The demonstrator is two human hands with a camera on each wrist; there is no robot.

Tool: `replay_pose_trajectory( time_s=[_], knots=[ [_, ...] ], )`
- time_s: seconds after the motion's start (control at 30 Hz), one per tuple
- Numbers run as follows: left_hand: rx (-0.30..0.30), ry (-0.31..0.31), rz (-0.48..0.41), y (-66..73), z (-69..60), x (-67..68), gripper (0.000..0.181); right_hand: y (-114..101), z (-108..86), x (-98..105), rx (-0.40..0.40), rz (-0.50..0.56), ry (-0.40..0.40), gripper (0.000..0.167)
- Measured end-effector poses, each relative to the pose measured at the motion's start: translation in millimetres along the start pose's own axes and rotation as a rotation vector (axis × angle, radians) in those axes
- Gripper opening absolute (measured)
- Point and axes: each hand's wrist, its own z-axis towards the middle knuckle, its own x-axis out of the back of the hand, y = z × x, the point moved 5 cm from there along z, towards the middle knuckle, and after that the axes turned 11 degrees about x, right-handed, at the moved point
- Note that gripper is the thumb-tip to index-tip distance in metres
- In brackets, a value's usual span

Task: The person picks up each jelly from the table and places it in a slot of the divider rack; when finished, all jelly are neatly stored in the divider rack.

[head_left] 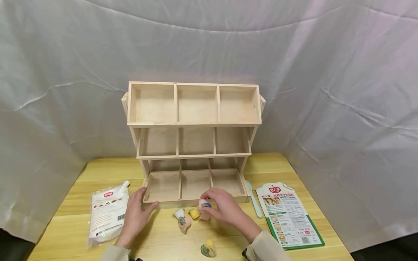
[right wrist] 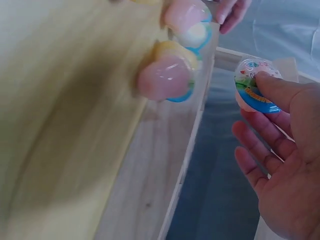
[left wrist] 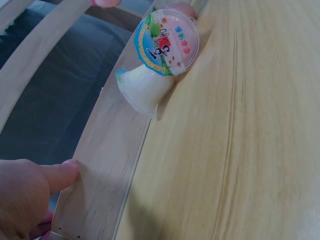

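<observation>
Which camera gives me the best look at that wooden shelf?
The head view: it takes in the wooden shelf from top to bottom, dividers included. The left wrist view catches mainly the lowest tray's front wall, close up; the right wrist view shows mostly a stretch of that same wall.

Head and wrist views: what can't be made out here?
- Head view: fine print on the white pouch and the green-edged packet, too small to read.
- Left wrist view: the rest of the left hand, cut off by the left edge.
- Right wrist view: part of the lid on the held jelly cup, covered by the right hand's thumb.
</observation>
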Motion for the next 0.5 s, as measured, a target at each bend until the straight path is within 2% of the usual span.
replay_pose_trajectory(
  time_s=[0.33, 0.5],
  knots=[
    [-0.001, -0.002, 0.015, 0.6, 0.0, 1.7, 0.072, -2.6, 23.7, 5.4, 0.016, 0.046, 0.039, 0.031],
    [-0.015, 0.006, 0.015, -0.1, 0.9, 0.4, 0.072, -0.9, 34.4, -0.1, -0.016, 0.152, 0.066, 0.030]
  ],
)
